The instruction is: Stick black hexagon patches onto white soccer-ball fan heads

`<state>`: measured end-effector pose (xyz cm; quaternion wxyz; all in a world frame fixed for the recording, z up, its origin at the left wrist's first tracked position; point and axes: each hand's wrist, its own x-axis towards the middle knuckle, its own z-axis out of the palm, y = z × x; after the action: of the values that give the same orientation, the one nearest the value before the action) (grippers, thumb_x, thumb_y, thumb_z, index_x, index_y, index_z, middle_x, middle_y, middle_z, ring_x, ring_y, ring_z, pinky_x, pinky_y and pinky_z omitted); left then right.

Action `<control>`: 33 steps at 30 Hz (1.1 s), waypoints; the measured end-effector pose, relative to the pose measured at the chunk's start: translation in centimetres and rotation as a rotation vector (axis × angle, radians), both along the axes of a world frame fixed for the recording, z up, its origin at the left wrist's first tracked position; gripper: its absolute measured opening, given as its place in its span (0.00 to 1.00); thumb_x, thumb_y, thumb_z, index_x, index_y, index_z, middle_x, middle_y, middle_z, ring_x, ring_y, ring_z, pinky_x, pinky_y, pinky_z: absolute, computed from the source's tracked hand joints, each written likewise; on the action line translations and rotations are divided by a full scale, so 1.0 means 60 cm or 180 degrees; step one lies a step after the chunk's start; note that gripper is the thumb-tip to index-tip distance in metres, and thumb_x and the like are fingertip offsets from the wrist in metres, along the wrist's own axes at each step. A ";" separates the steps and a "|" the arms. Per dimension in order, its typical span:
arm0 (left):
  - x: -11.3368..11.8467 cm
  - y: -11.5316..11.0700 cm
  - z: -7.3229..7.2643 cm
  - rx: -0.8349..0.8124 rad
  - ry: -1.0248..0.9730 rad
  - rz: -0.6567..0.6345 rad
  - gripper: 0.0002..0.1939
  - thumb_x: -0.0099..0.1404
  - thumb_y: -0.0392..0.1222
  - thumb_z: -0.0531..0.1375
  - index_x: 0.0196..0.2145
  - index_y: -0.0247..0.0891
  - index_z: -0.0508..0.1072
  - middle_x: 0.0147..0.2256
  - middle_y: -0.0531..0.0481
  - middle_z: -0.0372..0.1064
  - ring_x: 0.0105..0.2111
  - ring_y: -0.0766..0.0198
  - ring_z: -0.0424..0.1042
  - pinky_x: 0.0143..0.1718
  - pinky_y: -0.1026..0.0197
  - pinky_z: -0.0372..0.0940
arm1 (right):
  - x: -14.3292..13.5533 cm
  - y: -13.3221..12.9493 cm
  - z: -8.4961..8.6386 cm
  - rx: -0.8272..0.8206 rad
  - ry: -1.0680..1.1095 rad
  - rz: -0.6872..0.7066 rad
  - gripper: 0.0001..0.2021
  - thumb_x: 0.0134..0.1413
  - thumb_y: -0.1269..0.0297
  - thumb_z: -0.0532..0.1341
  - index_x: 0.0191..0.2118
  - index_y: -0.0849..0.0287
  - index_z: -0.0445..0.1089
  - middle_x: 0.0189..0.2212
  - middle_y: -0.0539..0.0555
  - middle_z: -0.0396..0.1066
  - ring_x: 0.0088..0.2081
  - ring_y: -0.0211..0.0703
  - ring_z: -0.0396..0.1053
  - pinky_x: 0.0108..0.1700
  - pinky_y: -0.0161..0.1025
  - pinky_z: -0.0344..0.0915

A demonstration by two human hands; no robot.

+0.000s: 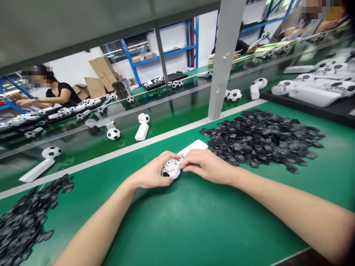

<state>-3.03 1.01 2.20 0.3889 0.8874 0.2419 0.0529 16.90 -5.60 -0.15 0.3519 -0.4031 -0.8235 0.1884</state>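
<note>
Fingers of left hand (151, 173) and right hand (206, 164) clamped on white ball-headed fan (171, 168); a loosened grip could let it roll.

Left hand (152, 173) cups a white ball-headed fan (171, 168); right hand (206, 165) pinches its top; black pieces (260, 138) heaped just beside.

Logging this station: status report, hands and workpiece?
Left hand and right hand both gripping white ball-shaped fan head. Black patch pile beside right hand. Nothing obstructing.

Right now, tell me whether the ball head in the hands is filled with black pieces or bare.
Mostly bare. The ball head between the left hand and right hand shows open white lattice; only one dark patch at its lower left.
</note>
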 end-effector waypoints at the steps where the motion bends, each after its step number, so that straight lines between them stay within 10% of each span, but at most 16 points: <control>1: 0.001 0.000 0.000 0.0010 -0.0011 0.0035 0.27 0.49 0.31 0.59 0.48 0.42 0.60 0.46 0.50 0.58 0.43 0.60 0.62 0.45 0.60 0.60 | 0.000 0.001 -0.001 0.0056 -0.0037 0.0082 0.04 0.53 0.74 0.59 0.32 0.60 0.69 0.30 0.51 0.70 0.34 0.38 0.65 0.38 0.35 0.61; 10: 0.017 -0.016 -0.020 0.0118 -0.0398 0.0632 0.21 0.50 0.40 0.63 0.42 0.40 0.64 0.41 0.50 0.64 0.40 0.59 0.64 0.42 0.58 0.59 | -0.017 0.009 -0.024 0.0491 0.0068 0.0273 0.04 0.54 0.74 0.57 0.34 0.60 0.68 0.28 0.51 0.67 0.31 0.37 0.62 0.36 0.35 0.60; 27: 0.026 -0.037 -0.062 0.0866 -0.0994 0.1125 0.21 0.45 0.36 0.62 0.40 0.39 0.65 0.38 0.49 0.65 0.39 0.57 0.65 0.44 0.56 0.61 | -0.003 0.052 -0.041 -0.0221 -0.0086 -0.0586 0.14 0.46 0.53 0.62 0.32 0.58 0.61 0.30 0.51 0.64 0.32 0.42 0.62 0.33 0.37 0.58; 33: 0.024 -0.054 -0.090 0.1050 -0.1223 0.1594 0.28 0.46 0.40 0.63 0.46 0.38 0.63 0.45 0.45 0.62 0.46 0.55 0.63 0.48 0.55 0.61 | 0.043 0.085 -0.036 -0.0127 -0.1218 -0.0502 0.31 0.37 0.46 0.63 0.48 0.54 0.63 0.47 0.58 0.64 0.50 0.57 0.58 0.50 0.50 0.54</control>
<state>-1.59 -2.25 -3.23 0.2537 0.8252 0.3626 0.3509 19.48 -0.52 -2.33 0.1947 -0.5016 -0.8373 0.0966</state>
